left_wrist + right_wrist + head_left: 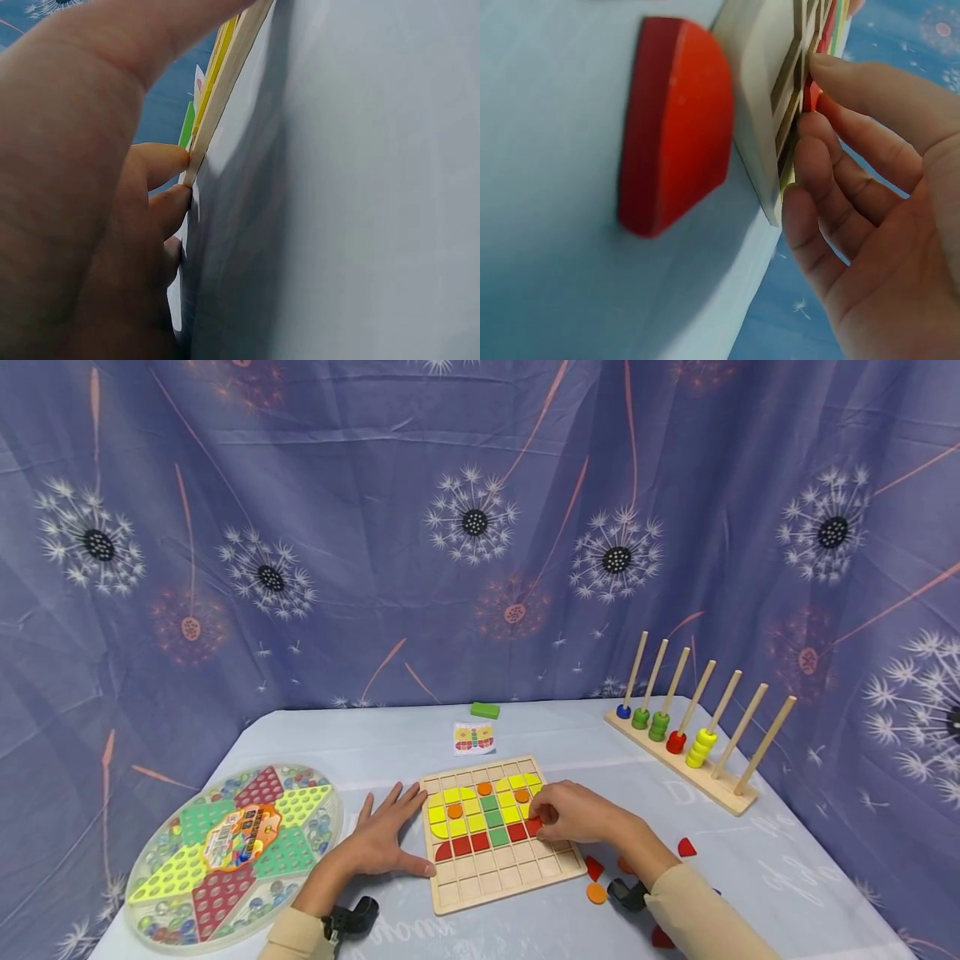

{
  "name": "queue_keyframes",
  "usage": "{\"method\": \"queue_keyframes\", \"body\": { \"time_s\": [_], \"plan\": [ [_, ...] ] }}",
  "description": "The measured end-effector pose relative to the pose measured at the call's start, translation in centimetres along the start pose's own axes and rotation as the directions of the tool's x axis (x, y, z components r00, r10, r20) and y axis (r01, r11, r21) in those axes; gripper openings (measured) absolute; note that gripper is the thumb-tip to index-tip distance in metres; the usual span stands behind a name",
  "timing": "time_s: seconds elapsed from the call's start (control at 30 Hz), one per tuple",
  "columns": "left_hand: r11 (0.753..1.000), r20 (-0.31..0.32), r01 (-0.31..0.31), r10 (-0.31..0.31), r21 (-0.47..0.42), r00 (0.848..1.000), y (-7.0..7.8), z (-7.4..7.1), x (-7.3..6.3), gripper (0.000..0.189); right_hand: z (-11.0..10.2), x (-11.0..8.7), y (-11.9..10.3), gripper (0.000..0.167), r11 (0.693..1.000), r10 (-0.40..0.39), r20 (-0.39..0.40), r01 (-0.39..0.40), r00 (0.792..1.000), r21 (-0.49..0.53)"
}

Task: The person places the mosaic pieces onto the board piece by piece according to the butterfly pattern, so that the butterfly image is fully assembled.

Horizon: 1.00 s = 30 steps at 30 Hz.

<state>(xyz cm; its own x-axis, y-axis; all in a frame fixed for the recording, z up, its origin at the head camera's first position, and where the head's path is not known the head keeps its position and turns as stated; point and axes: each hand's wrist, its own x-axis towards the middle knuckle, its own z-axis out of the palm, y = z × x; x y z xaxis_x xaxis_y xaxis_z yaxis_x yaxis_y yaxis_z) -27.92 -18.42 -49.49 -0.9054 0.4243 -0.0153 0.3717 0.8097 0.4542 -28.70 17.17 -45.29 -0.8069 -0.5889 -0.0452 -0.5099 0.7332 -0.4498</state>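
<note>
A wooden grid board [472,894] lies on the table, with yellow, green, red and orange tiles set in it as a butterfly-like pattern. My left hand [381,842] is spread at the board's left side, thumb and fingertips touching its edge. The left wrist view shows those fingers against the wooden rim [217,106]. My right hand [583,814] is over the board's right part and pinches a red tile [811,95] between thumb and index finger, low at the grid cells. In the head view the fingers partly cover this tile.
Loose red pieces [686,847] and an orange disc [596,893] lie right of the board. A pattern card [474,738] and a green block [485,710] sit behind it. A round marble game board [217,814] stands left, a peg rack with coloured rings [693,768] right.
</note>
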Motion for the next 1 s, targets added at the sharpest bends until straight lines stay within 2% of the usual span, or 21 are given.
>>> {"method": "queue_keyframes", "body": {
  "time_s": [0.27,0.4,0.6,0.8,1.0],
  "plan": [
    [1.000,-0.004,-0.002,0.002,0.006,1.000,0.0,0.0,-0.1,0.123,-0.5,-1.2,0.5,0.011,0.999,-0.007,-0.002,0.007,1.000,0.054],
    [1.000,-0.004,0.001,-0.001,0.009,1.000,0.0,0.0,-0.2,0.123,-0.9,-2.2,0.8,0.005,0.999,0.011,0.031,-0.013,0.999,0.053],
    [1.000,-0.011,0.000,0.000,-0.005,1.000,-0.1,0.0,-0.3,0.122,-1.3,-4.3,1.2,0.010,0.999,0.037,0.093,-0.039,0.995,0.012],
    [1.000,-0.002,-0.008,0.008,-0.004,1.000,-0.2,0.2,-0.2,0.122,-1.3,-6.9,1.5,0.015,0.992,0.026,0.184,-0.049,0.983,0.120],
    [1.000,-0.008,-0.020,0.020,-0.014,1.000,-0.1,0.1,0.0,0.122,-1.2,-8.2,1.8,0.027,0.982,-0.005,0.197,-0.033,0.980,0.187]
  ]
}}
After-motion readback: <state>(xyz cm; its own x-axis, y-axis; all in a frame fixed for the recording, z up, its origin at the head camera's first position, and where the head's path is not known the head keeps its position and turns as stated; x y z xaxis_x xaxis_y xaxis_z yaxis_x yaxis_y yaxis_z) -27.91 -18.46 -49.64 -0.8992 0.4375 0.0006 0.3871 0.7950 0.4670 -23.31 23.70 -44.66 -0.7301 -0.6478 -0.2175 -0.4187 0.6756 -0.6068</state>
